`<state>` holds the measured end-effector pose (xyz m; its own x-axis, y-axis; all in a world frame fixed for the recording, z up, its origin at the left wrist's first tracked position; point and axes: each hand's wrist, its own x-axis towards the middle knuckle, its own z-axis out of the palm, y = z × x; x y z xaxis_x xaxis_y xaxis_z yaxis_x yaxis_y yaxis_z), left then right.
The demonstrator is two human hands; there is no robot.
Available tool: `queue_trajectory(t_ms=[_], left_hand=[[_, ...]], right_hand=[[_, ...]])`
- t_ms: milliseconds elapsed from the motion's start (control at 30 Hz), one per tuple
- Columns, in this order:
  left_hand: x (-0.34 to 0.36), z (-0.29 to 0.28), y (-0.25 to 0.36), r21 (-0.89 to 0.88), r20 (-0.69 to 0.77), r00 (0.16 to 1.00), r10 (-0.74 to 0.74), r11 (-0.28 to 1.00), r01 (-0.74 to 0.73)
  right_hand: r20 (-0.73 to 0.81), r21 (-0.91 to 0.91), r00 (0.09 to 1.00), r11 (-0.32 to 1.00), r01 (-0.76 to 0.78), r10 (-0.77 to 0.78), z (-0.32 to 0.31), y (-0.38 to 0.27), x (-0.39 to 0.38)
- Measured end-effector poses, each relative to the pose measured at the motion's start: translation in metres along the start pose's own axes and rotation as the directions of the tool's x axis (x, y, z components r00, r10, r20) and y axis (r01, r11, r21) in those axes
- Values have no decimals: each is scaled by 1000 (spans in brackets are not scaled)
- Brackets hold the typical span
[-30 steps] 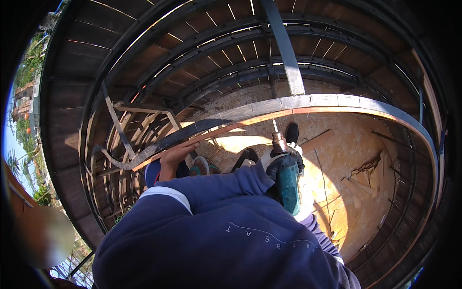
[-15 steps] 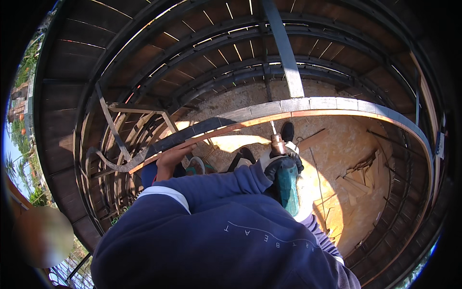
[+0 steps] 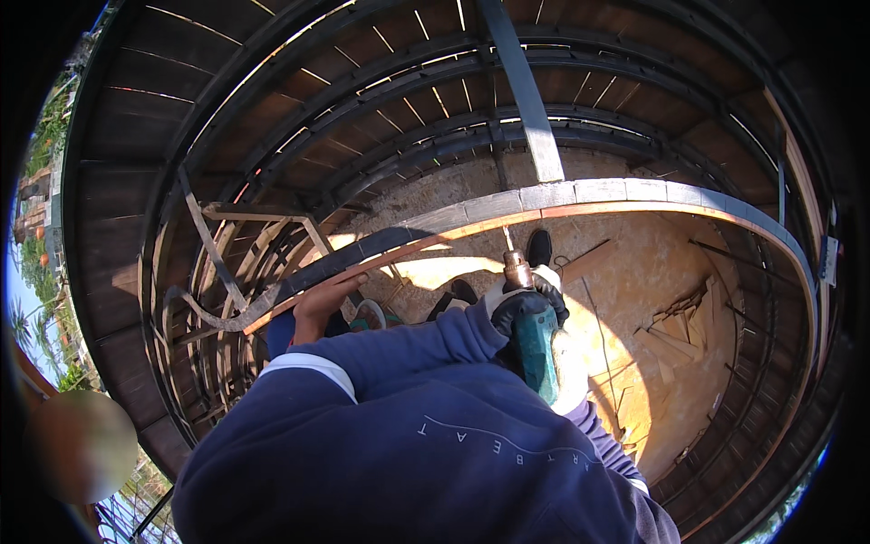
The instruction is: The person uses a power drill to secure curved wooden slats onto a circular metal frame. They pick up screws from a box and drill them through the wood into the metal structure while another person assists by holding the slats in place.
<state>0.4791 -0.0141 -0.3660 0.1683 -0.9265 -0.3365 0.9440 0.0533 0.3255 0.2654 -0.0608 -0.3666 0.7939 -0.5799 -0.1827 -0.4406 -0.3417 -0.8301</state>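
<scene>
My gloved left hand [image 3: 505, 308] and gloved right hand [image 3: 549, 301] are both closed around a teal power drill [image 3: 536, 354]. The drill's bit points away from me, its tip at the lower edge of a curved, segmented beam [image 3: 616, 189] with an orange-brown underside; whether it has entered the wood I cannot tell. Left of my hands, another person's bare hand [image 3: 322, 299] rests at the underside of the same beam, partly behind my sleeve.
A dark upright post [image 3: 530, 100] meets the beam. Curved slatted boards [image 3: 118, 227] surround me. Short timber braces [image 3: 254, 213] stand at the left. Wood offcuts [image 3: 680, 331] and rods lie on the sunlit floor [image 3: 625, 263]. Another person's sandalled foot [image 3: 370, 315] shows below the beam.
The view has shifted slightly, so the beam and drill appear a little up and left in the picture. Both my hands keep their grip on the drill.
</scene>
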Motion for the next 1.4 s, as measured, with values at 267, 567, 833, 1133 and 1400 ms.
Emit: queue_trajectory(t_ms=[267,567,833,1133,1400], left_hand=[[-4,3,5,-2,-46,997,-62,998,62],[12,-27,-8,-122,66,982,-174,976,181],[4,3,-11,361,56,971,-234,911,199],[12,28,34,537,-123,873,-471,708,458],[2,0,56,191,-345,929,-136,959,211]], right_hand=[[103,560,912,734,-383,398,-1,-6,4],[-82,-173,927,921,349,-366,-27,-35,24],[404,861,812,123,-493,421,-54,-23,6],[445,887,642,-204,-415,625,-73,-21,-3],[-224,640,911,757,-131,347,-98,-41,-13]])
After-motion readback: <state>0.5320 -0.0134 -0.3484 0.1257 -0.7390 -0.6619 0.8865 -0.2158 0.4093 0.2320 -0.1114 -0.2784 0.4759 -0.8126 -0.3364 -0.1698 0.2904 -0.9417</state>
